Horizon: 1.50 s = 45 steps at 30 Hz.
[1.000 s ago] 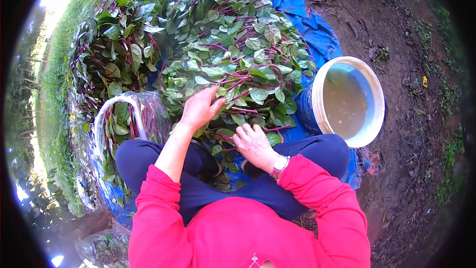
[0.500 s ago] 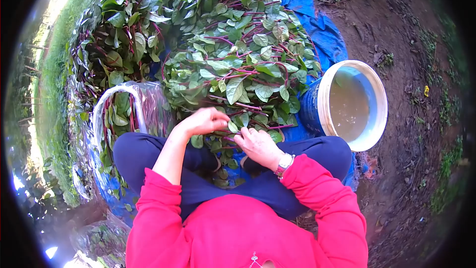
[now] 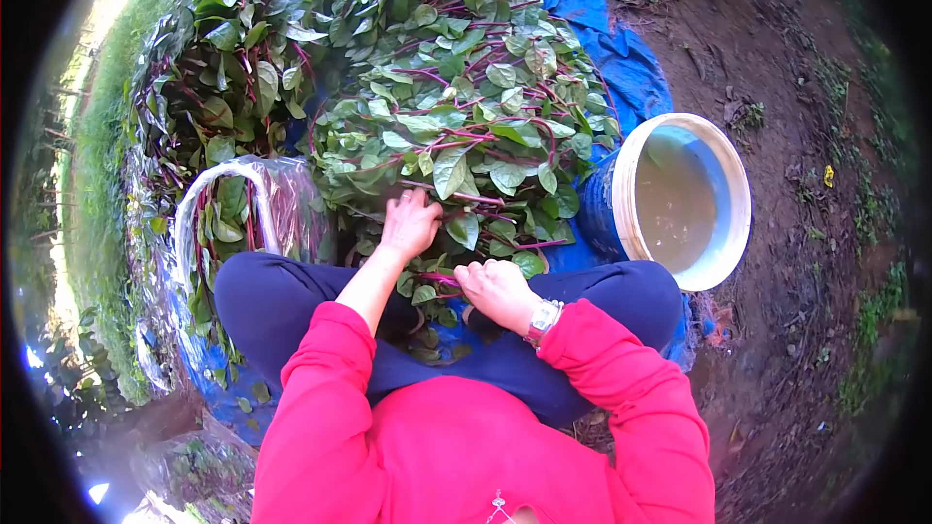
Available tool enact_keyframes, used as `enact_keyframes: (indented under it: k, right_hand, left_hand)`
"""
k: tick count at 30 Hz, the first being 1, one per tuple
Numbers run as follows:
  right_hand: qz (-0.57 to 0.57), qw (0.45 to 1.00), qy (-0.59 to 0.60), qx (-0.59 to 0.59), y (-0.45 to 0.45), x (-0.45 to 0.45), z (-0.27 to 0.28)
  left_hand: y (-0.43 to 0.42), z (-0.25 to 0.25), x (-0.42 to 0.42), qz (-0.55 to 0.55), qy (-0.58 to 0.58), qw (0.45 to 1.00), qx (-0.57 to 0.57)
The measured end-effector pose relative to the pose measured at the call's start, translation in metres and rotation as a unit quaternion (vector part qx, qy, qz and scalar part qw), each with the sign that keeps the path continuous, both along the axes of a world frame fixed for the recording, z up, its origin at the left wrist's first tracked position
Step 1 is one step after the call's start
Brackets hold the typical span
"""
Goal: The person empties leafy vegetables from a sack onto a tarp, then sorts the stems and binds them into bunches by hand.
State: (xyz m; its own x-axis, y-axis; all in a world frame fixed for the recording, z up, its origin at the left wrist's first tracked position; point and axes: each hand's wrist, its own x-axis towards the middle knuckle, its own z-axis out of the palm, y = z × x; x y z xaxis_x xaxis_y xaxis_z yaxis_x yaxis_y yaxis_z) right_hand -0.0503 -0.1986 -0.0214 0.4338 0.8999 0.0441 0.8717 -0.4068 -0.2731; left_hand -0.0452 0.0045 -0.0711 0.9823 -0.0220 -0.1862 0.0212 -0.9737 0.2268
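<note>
Many leafy greens with purple stems (image 3: 466,87) lie in a wide pile in front of me. My left hand (image 3: 411,223) is at the near edge of this pile, its fingers curled down among the leaves beside a long purple stem; what is between its fingertips is hidden. Lower and to the right, my right hand (image 3: 495,293) is closed round a small bunch of stems (image 3: 439,279), whose purple ends and leaves stick out to the left of the fist. A watch (image 3: 544,320) is on the right wrist.
To the right stands a blue bucket with a white rim (image 3: 631,196), holding murky water. A clear plastic-wrapped bundle of greens (image 3: 296,209) is left of my hands. Blue tarp (image 3: 621,63) lies under the pile, with bare soil (image 3: 786,262) beyond and grass at left.
My left hand went down beside my right hand, then moved back up to the pile's near edge. My right hand has stayed nearly in place with its stems.
</note>
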Motion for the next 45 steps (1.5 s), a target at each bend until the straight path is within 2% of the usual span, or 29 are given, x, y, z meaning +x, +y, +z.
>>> enact_keyframes:
  k: [2,4,6,7,8,10,11,14,16,18,19,20,22,24,26,28,30,32,34,36,37,38,41,42,45]
  right_hand:
    - [-0.015,0.997,-0.006,-0.071,0.002,0.001,0.003]
    - [-0.019,0.996,0.004,-0.086,0.006,0.003,0.006]
    - [-0.022,0.994,0.014,-0.103,0.007,0.006,0.006]
    - [-0.005,0.998,-0.030,-0.061,0.007,0.008,0.005]
    - [0.012,0.997,-0.073,-0.018,0.008,0.011,0.005]
    - [0.034,0.996,-0.081,0.008,0.009,0.016,0.012]
    - [0.057,0.994,-0.088,0.033,0.010,0.019,0.016]
    - [0.056,0.991,-0.100,0.063,0.013,0.023,0.021]
    - [0.055,0.991,-0.116,0.036,0.014,0.022,0.020]
    - [-0.022,0.993,0.053,-0.101,0.011,0.018,0.005]
    - [-0.011,0.997,-0.024,-0.067,0.008,0.019,0.002]
    - [-0.011,0.997,-0.025,-0.069,0.008,0.018,0.000]
    - [-0.049,0.997,-0.024,-0.062,0.008,0.014,-0.002]
    - [-0.062,0.994,0.003,-0.095,0.009,0.008,-0.006]
    - [-0.077,0.988,0.033,-0.126,0.007,0.008,-0.010]
    - [-0.034,0.995,-0.006,-0.094,0.004,0.009,-0.008]
    - [-0.035,0.996,0.007,-0.086,0.006,0.015,-0.003]
    - [-0.018,0.987,-0.132,0.095,0.011,0.027,0.004]
    - [-0.027,0.985,-0.130,0.114,0.014,0.027,0.004]
    - [-0.036,0.998,0.000,0.053,0.011,0.021,0.004]
    - [-0.038,0.998,0.040,0.015,0.011,0.018,0.001]
    - [-0.042,0.998,0.040,0.016,0.011,0.018,0.000]
    - [-0.045,0.999,0.006,-0.012,0.012,0.015,0.001]
    - [-0.052,0.999,-0.003,-0.013,0.012,0.014,-0.001]
    - [-0.066,0.997,-0.022,-0.017,0.013,0.014,0.000]
  left_hand:
    - [0.000,0.014,0.007,0.018,-0.108,0.993,-0.053]
    - [0.001,0.034,0.014,0.016,-0.132,0.988,-0.082]
    - [0.002,0.053,0.018,0.048,0.051,0.962,-0.266]
    - [0.003,0.058,0.018,0.031,0.127,0.954,-0.271]
    - [0.003,0.061,0.017,0.000,0.179,0.959,-0.218]
    - [0.003,0.061,0.014,-0.041,0.278,0.935,-0.215]
    - [0.004,0.060,0.014,-0.040,0.278,0.935,-0.216]
    - [0.005,0.073,0.021,-0.108,0.425,0.861,-0.260]
    - [0.014,0.058,0.021,-0.068,0.425,0.828,-0.359]
    - [0.014,0.044,0.022,0.006,0.387,0.823,-0.415]
    - [0.009,0.043,0.025,0.061,0.353,0.850,-0.386]
    - [0.001,0.032,0.022,0.088,0.245,0.905,-0.336]
    - [-0.011,-0.010,0.007,0.066,0.100,0.988,-0.093]
    - [-0.018,-0.028,-0.007,0.054,0.035,0.998,-0.013]
    - [-0.016,-0.041,-0.011,0.025,0.029,0.997,0.068]
    - [-0.012,-0.028,-0.006,0.036,0.042,0.997,0.045]
    - [-0.008,-0.006,-0.002,0.049,0.060,0.997,0.025]
    - [-0.005,0.039,0.006,0.005,0.128,0.979,-0.160]
    - [-0.002,0.065,0.010,-0.037,0.174,0.971,-0.158]
    - [0.004,0.074,0.010,-0.094,0.198,0.948,-0.232]
    - [0.004,0.087,0.014,-0.059,0.257,0.928,-0.264]
    - [0.010,0.079,0.015,-0.095,0.207,0.938,-0.261]
    - [-0.006,0.065,0.022,-0.031,0.042,0.996,-0.074]
    - [-0.004,0.056,0.024,-0.029,0.040,0.996,-0.074]
    - [0.003,0.034,0.034,-0.049,-0.064,0.992,0.100]
